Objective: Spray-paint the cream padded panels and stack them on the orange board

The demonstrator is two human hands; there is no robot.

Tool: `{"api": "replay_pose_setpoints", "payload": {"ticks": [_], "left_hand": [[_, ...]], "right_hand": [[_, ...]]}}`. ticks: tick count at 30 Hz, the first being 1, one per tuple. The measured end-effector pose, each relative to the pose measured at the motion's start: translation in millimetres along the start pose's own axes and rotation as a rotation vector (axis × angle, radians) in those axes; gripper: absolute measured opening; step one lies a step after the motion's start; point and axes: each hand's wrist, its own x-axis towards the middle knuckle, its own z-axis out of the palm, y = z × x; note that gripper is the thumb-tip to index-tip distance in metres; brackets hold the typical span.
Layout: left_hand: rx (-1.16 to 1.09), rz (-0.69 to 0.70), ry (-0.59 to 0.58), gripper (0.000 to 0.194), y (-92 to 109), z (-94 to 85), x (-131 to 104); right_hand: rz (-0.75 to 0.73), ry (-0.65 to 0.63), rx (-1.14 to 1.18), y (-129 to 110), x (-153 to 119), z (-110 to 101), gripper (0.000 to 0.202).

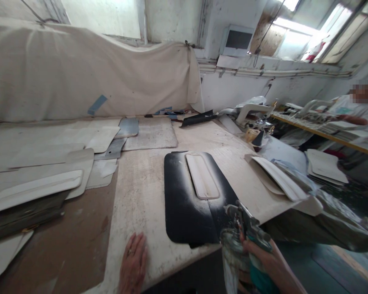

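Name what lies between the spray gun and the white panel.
The head view shows a stretch of the black board, hazed white, between the white panel and the spray gun in the right hand.

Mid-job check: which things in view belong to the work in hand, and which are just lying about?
Apparently in use:
- spray gun, in the right hand
- black panel, in front of it
- pale rounded piece, on that panel

Apparently just lying about:
- black curled sheet, far edge
- grey board, toward the back
- long pale piece, far left
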Motion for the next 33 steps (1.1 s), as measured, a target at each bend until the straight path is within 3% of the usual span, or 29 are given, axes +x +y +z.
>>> {"api": "replay_pose_setpoints", "payload": {"ticks": [8, 16, 20, 28, 33], "left_hand": [[-0.034, -0.033, -0.010, 0.035, 1, 0.5, -2], [-0.080, -0.059, -0.019, 0.037, 1, 0.9, -3], [-0.082, -0.062, -0.016, 0.035, 1, 0.8, -4], [-0.065, -0.059, -0.016, 0.036, 2, 1.4, -5], [-0.118, -0.103, -0.032, 0.036, 3, 1.3, -7]], "right_hand": [[-0.016, -0.103, -0.019, -10, 1, 13, 0.020], [-0.085, -0.125, -0.009, -22, -6, 29, 0.012], [-0.067, -0.084, -0.015, -16, -1, 25, 0.009], [-0.072, 0.018, -0.110, -6, 11, -1, 0.020], [-0.100, 0.047, -0.034, -8, -3, 16, 0.019]]}}
